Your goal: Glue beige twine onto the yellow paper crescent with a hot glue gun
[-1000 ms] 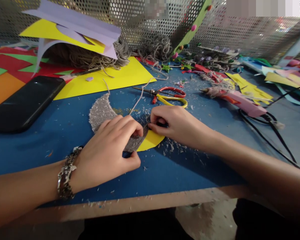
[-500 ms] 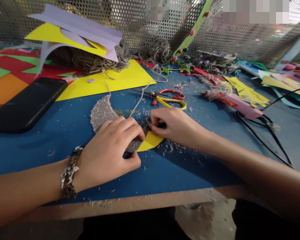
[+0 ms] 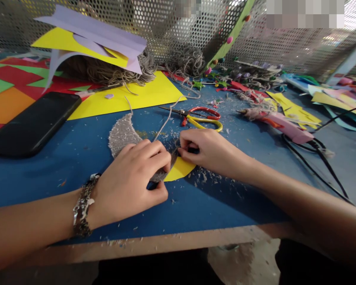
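A crescent of yellow paper [image 3: 180, 169], covered over much of its length with grey yarn [image 3: 123, 134], lies on the blue table. My left hand [image 3: 133, 178] rests over its middle, fingers curled on the wrapped part and holding it down. At the crescent's right part, my right hand [image 3: 204, 148] pinches the grey yarn between thumb and forefinger. A loose strand [image 3: 166, 118] runs from the work toward the back. Scissors with red and yellow handles [image 3: 203, 117] lie just behind my right hand.
A black phone [image 3: 35, 122] lies at the left, near coloured paper sheets [image 3: 17, 79]. Behind are a yellow sheet [image 3: 157, 93], yarn heaps [image 3: 188, 61] and a perforated metal screen [image 3: 154, 23]. A pink glue gun [image 3: 287, 124] with a black cord lies at the right.
The view has shifted very slightly. Both hands keep nearly the same place and hold on the crescent and yarn.
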The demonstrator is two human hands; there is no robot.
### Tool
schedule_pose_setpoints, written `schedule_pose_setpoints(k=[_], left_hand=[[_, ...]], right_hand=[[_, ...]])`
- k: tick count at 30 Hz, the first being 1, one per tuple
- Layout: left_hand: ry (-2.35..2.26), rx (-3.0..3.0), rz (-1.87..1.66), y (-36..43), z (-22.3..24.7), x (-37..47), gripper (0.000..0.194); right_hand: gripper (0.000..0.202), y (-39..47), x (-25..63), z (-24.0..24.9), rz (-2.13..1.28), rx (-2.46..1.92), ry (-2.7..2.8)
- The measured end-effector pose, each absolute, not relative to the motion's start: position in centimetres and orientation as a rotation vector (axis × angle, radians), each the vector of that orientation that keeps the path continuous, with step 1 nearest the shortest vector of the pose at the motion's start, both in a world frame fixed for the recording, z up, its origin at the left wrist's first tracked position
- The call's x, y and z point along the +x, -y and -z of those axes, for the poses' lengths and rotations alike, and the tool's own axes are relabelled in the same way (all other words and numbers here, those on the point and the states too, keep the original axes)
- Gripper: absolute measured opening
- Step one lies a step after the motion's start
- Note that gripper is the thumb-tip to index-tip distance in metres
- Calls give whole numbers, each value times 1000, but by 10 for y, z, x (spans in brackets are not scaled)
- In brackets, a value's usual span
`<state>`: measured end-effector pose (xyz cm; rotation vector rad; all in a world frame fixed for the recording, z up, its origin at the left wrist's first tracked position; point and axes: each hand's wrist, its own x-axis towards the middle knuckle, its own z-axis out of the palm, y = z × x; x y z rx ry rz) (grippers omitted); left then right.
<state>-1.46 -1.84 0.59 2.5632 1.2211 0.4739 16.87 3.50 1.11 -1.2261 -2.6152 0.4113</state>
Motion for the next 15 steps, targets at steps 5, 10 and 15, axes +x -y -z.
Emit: schedule_pose_setpoints(k=[5, 10, 15], left_hand=[[-1219, 2554, -465, 20, -7, -14, 7], [-1218, 2572, -468, 20, -7, -15, 6], [-1220, 2567, -465, 19, -6, -15, 6]], right_hand=[[16, -34, 169, -11, -414, -1232, 2614], [16, -34, 168, -12, -416, -1240, 2612], [16, -34, 168, -13, -413, -1245, 2615]])
